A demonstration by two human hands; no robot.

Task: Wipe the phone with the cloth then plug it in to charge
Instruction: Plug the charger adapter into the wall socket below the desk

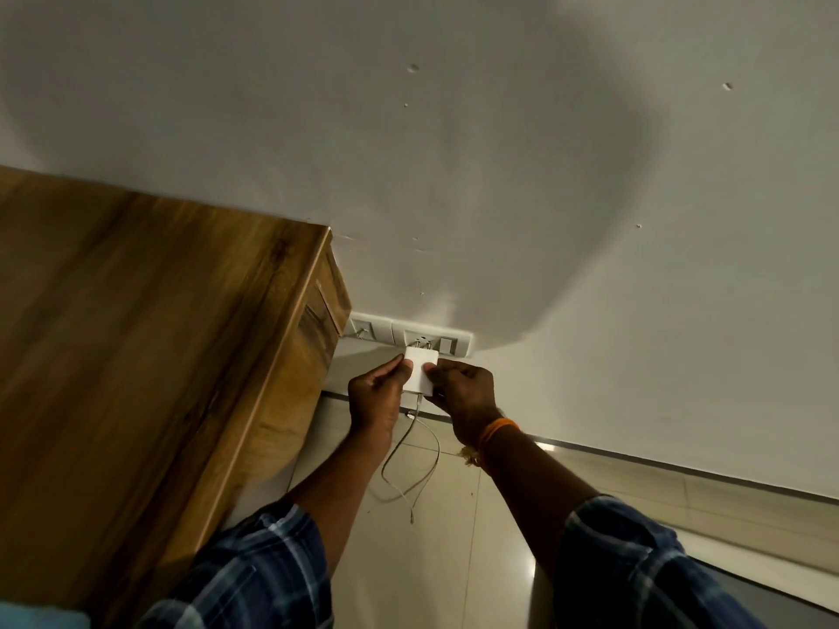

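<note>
While the white charger [421, 369] is held just below the wall socket [420, 341], it is pinched from both sides: left hand [374, 392] closed on its left edge, right hand [461, 392] closed on its right edge. The charger's top is seen right at the socket plate; contact cannot be told. A white cable [411, 465] is hung from its underside, looped above the tiled floor [454, 560], beside a wooden cabinet [136, 333]. Phone and cloth not seen
</note>
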